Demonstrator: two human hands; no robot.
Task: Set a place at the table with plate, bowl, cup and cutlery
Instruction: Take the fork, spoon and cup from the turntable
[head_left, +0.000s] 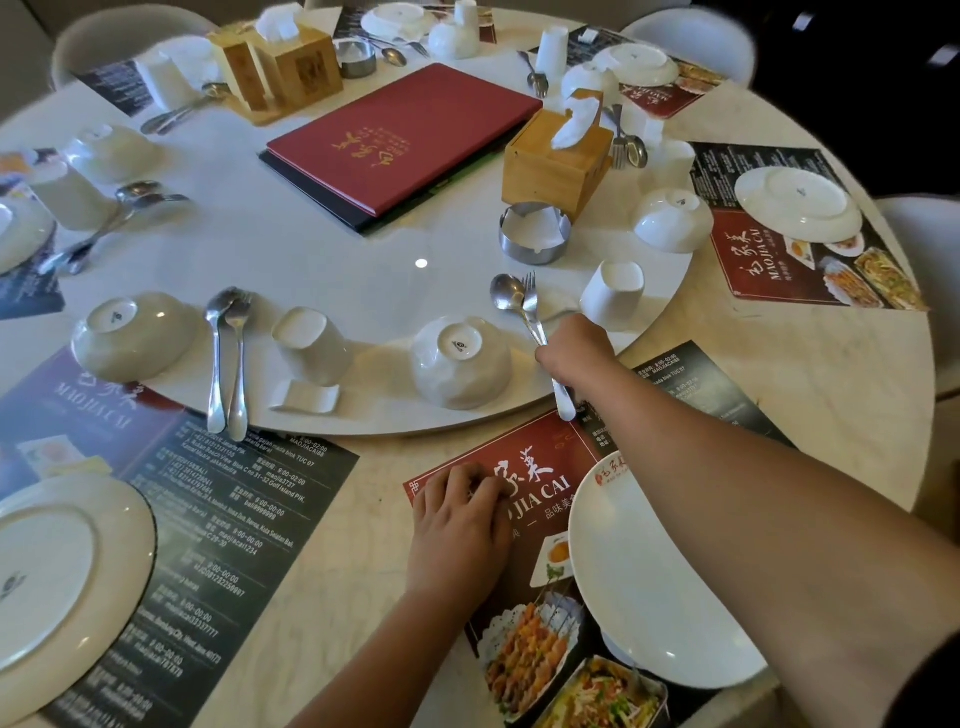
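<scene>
My right hand (574, 351) grips a spoon and fork (519, 304) together by their handles, heads pointing away over the edge of the white turntable (322, 249). My left hand (460, 512) rests with curled fingers on the red placemat (524, 457) in front of me. A white plate (654, 582) lies on that placemat to the right. An upside-down white bowl (460, 361) stands on the turntable just left of the cutlery. An inverted white cup (613, 293) stands to the right of it.
Other place settings ring the table: a plate (57, 566), bowl (132, 332), cutlery pair (228, 358) and cup (311, 343) to the left. A red menu (405, 135), wooden tissue boxes (558, 161) and a steel ashtray (535, 234) occupy the turntable's middle.
</scene>
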